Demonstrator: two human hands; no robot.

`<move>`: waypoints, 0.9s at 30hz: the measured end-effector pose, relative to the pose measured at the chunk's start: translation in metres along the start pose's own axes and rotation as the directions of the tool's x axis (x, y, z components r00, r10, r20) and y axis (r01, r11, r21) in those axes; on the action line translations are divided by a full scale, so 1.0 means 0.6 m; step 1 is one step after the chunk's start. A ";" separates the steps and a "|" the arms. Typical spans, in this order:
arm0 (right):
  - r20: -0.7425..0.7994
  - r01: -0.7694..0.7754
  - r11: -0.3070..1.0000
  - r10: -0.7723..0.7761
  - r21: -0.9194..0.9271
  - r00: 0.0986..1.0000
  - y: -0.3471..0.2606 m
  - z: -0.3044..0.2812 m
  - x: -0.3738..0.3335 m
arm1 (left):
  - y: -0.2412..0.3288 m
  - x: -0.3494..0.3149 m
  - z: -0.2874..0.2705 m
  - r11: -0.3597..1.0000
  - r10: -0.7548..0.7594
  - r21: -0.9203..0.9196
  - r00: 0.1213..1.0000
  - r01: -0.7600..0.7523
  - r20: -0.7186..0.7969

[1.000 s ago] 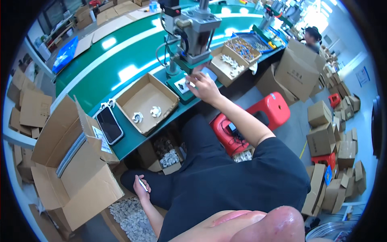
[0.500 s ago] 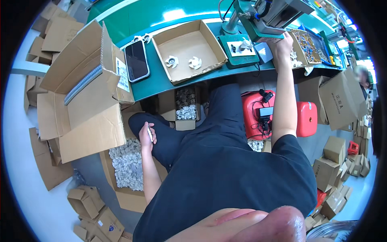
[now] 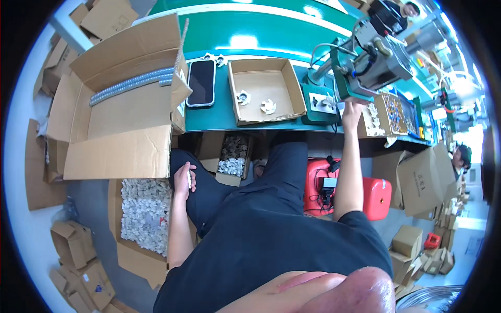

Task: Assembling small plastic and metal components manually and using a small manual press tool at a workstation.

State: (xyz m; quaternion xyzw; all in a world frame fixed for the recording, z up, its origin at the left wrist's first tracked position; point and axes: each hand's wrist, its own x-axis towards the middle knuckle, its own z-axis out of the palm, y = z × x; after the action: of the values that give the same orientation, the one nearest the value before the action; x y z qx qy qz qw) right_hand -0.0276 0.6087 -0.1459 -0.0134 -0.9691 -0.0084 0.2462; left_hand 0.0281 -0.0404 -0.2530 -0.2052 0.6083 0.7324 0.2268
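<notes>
My left hand [image 3: 183, 178] rests by my left thigh, fingers curled round a small white part [image 3: 189, 179] whose shape I cannot make out. My right hand [image 3: 352, 110] is raised to the underside of the bench press head [image 3: 355, 93]; the press hides its fingertips. Beneath the head, a white fan wheel [image 3: 329, 100] sits at the fixture on the green press base [image 3: 319, 117]. Left of the press, a shallow cardboard tray [image 3: 263, 78] holds a white fan wheel [image 3: 268, 106] and another with a dark centre [image 3: 243, 97].
A phone [image 3: 201, 83] lies left of the tray. An open carton [image 3: 117, 151] with grey coiled tubing stands at the left. Below it, a large box holds many white parts [image 3: 143, 214]. Red cases [image 3: 377, 198] stand under the bench, right of my legs. Another person [image 3: 462, 156] appears far right.
The whole view has shifted as my head moved; the bench sits lower in the picture. My left hand still holds the white part, and my right hand stays at the press head.
</notes>
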 end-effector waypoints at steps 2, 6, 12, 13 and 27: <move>-0.079 -0.090 0.916 0.131 0.391 0.988 -0.141 -0.047 0.008 | -0.015 -0.018 -0.012 1.000 -0.006 0.001 1.000 0.006 -0.030; -0.163 -0.094 0.816 0.224 0.570 0.961 -0.225 -0.100 0.020 | -0.015 -0.014 -0.019 0.999 -0.003 -0.041 0.999 0.001 -0.051; -0.258 -0.137 0.777 0.362 0.615 0.896 -0.208 -0.062 0.004 | -0.010 -0.003 -0.021 0.997 0.010 -0.081 1.000 -0.010 0.004; -0.350 -0.078 0.793 0.352 0.604 0.868 -0.232 -0.066 0.001 | -0.012 -0.003 -0.022 0.997 0.010 -0.075 1.000 -0.010 0.001; -0.137 0.460 0.661 -0.480 0.592 0.867 -0.617 -0.105 0.195 | -0.015 0.002 -0.015 1.000 0.014 -0.018 1.000 -0.014 0.002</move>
State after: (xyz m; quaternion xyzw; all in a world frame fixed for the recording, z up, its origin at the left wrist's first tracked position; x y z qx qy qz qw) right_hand -0.1116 0.2399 -0.0379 0.3165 -0.8930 0.2398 0.2116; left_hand 0.0327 -0.0478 -0.2622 -0.2022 0.6028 0.7397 0.2203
